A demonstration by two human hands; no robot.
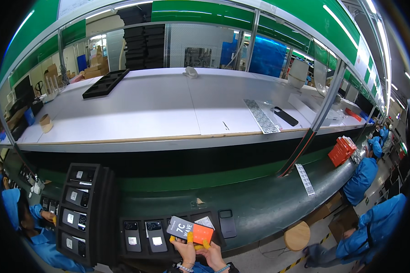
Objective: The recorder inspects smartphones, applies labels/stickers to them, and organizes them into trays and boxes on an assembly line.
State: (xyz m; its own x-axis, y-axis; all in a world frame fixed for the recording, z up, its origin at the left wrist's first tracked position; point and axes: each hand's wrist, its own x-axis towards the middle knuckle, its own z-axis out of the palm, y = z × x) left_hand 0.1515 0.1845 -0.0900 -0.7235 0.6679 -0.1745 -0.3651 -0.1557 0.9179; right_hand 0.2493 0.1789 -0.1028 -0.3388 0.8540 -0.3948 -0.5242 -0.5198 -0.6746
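Left hand (pixel 185 249) and right hand (pixel 209 252), both with yellow fingertip covers, gripping one grey and orange box (pixel 190 230), low in view, just above black tray (pixel 136 223) with phones (pixel 132 236) on green bench (pixel 259 200).

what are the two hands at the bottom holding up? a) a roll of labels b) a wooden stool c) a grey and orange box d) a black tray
c, both the left hand and the right hand, with yellow covers on the fingertips, grip a small flat grey and orange box above the row of phones lying in the black tray.
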